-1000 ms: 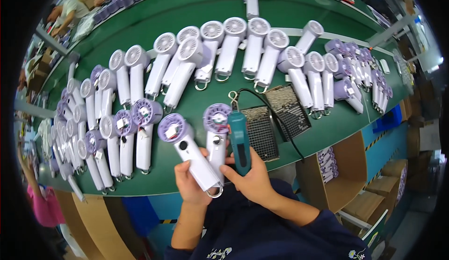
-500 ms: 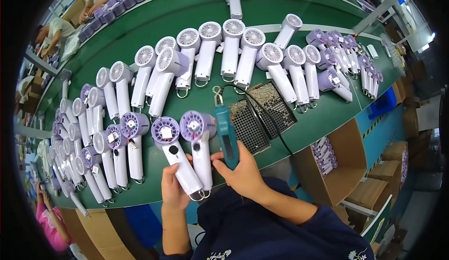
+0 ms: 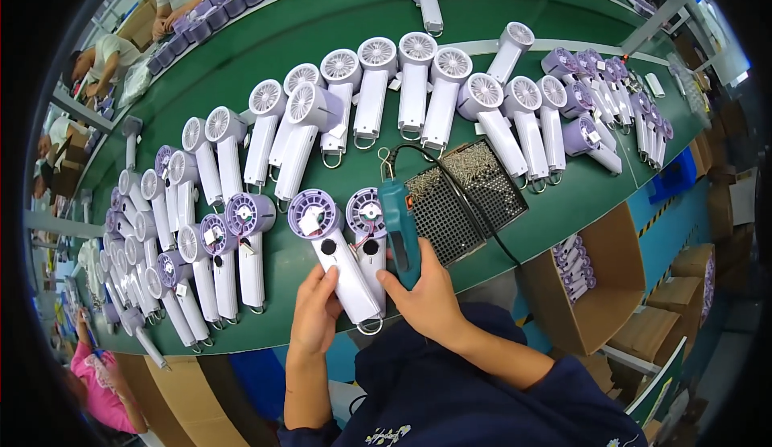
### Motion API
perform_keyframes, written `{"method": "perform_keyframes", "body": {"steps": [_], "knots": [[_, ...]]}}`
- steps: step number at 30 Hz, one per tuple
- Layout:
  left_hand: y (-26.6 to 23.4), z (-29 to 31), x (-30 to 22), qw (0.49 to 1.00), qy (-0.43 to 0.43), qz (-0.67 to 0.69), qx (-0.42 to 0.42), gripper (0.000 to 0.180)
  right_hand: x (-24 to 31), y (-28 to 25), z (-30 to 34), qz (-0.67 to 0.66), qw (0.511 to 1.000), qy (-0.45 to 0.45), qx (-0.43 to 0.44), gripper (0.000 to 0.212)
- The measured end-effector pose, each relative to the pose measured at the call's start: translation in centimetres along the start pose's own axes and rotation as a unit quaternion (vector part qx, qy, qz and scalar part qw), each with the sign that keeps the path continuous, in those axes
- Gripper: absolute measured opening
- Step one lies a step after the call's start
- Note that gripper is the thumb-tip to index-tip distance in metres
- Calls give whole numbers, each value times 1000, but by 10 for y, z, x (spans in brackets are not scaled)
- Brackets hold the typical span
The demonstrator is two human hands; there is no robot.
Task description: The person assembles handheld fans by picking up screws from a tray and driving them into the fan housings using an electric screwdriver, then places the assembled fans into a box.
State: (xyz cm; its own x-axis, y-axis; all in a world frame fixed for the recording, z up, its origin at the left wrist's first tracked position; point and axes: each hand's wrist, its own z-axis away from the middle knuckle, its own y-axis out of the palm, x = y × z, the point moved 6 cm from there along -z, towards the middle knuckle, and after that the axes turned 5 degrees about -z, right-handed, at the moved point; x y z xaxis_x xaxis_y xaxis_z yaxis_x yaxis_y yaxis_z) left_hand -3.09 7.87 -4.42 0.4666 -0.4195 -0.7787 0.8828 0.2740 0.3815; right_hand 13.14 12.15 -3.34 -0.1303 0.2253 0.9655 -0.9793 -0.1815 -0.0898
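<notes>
My left hand (image 3: 316, 310) is closed around the white handle of a handheld fan (image 3: 351, 286), whose round purple head shows bare inner parts and a white tab. A second handheld fan (image 3: 371, 260) lies close against its right side, its purple head open with thin red wires inside. In my right hand (image 3: 426, 298) is a teal electric screwdriver (image 3: 400, 226), gripped upright with its hooked end pointing away from me. The right thumb rests by the second fan's handle; whether it presses on it I cannot tell.
Behind my hands, white handheld fans (image 3: 371, 85) stretch in a curved row across the green bench (image 3: 322, 13). A black perforated tray (image 3: 434, 242) holds many small screws, with a black cable across it. Right of the bench, a cardboard box (image 3: 603, 278) contains more fans. Co-workers sit at the far left.
Both fans have turned and come a little closer to me, the second sliding partly behind the first. My left hand has shifted up the handle, and the view has moved slightly left.
</notes>
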Motion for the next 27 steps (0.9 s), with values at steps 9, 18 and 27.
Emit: {"method": "perform_keyframes", "body": {"steps": [9, 18, 27], "knots": [[-7, 2, -38, 970, 44, -239, 5, 42, -2, 4, -7, -38, 999, -24, -7, 48], [11, 11, -70, 722, 157, -657, -150, 36, 16, -42, 22, -184, 979, -73, 49, 45], [17, -1, -71, 728, 151, -648, -166, 38, -26, -148, 11, -353, 914, -166, -109, 40]]}}
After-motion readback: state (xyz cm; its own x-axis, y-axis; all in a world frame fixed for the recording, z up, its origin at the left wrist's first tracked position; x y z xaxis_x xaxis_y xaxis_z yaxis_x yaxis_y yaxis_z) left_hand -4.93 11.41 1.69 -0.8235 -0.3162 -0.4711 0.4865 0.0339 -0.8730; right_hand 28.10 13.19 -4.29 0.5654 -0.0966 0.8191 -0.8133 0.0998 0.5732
